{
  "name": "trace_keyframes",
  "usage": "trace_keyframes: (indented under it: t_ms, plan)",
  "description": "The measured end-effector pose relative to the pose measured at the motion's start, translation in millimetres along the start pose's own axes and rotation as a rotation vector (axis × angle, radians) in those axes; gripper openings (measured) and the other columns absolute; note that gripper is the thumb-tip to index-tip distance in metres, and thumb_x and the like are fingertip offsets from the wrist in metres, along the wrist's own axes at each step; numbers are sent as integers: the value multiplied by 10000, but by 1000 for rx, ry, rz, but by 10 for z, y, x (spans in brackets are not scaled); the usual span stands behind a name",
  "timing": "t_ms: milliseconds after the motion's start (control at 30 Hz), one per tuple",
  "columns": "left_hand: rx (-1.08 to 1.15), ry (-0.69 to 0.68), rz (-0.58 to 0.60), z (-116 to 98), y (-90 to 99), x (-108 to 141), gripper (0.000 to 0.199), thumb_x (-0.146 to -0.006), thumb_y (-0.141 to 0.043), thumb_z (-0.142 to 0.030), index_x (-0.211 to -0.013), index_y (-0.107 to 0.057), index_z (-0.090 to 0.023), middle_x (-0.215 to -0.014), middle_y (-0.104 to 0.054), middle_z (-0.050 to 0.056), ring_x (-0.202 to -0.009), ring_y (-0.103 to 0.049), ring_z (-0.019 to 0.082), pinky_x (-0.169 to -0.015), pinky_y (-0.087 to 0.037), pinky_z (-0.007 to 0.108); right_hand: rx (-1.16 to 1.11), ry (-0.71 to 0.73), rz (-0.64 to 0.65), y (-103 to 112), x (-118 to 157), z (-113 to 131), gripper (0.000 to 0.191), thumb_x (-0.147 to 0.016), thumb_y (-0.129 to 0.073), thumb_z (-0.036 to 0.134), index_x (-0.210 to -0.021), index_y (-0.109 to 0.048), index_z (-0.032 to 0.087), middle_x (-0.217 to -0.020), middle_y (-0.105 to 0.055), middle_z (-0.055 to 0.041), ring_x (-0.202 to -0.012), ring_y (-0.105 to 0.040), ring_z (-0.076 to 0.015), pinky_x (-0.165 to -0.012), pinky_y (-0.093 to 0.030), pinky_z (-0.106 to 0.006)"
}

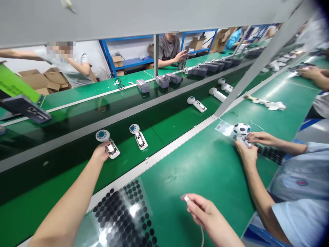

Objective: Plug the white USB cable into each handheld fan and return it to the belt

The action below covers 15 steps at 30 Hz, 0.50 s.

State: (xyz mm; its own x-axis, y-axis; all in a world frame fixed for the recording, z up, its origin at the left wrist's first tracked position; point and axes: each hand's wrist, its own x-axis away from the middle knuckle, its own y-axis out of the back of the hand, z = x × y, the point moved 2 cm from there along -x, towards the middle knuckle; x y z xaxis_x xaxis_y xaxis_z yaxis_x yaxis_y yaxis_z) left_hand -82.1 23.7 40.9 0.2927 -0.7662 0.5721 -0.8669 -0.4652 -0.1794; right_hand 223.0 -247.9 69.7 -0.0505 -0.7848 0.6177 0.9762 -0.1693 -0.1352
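On the dark green conveyor belt side, my left hand (100, 151) is closed around the lower body of a white device (112, 150) with a round, blue-centred head. The body's open face shows parts inside; my fingertips are partly hidden behind it. A similar white device (141, 140) lies on the belt just to the right. Over the green worktop, my right hand (204, 214) pinches a small white cable plug (186, 198) between thumb and forefinger. Its white cable (202, 236) hangs down below the hand. The plug and the device are well apart.
A clear sheet of round black stickers (136, 195) lies on the worktop (177, 161). At right, a co-worker's hands (248, 151) hold a football-patterned device (241, 129). A slanted metal post (241, 82) rises from the belt edge. Boxes (161, 81) stand farther back.
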Motion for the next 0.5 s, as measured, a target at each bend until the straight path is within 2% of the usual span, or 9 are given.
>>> trace_keyframes:
  t_ms: [100, 267, 400, 500]
  plan:
    - [37, 54, 152, 164, -81, 566, 182, -860, -461, -169, -731, -571, -105, -585, -551, 6, -470, -520, 87, -478, -454, 210, 65, 82, 36, -65, 98, 129, 358, -728, -628, 494, -876, -635, 167, -659, -514, 16, -546, -384, -69, -494, -276, -201]
    - [69, 153, 457, 478, -85, 1738, 361, -865, -446, -402, -826, -621, -89, -609, -604, 49, -481, -560, 113, -454, -472, 210, 226, 351, 152, -357, 379, 449, 226, -845, -518, 393, -889, -546, 173, -676, -594, 10, -543, -442, -77, -537, -357, -216]
    - [27, 66, 636, 564, -27, 2473, 313, -745, -625, -412, -838, -613, -113, -651, -608, 39, -517, -570, 124, -444, -460, 204, 274, 441, 243, -621, 671, 592, 182, -857, -504, 352, -806, -497, 177, -661, -606, 17, -516, -451, -70, -519, -367, -211]
    - [-26, 19, 669, 543, 22, 2834, 372, -653, -702, -436, -821, -607, -119, -620, -582, 14, -485, -540, 113, -417, -435, 200, 283, 466, 290, -731, 860, 595, 149, -858, -501, 317, -808, -509, 177, -658, -598, 24, -526, -463, -71, -518, -366, -210]
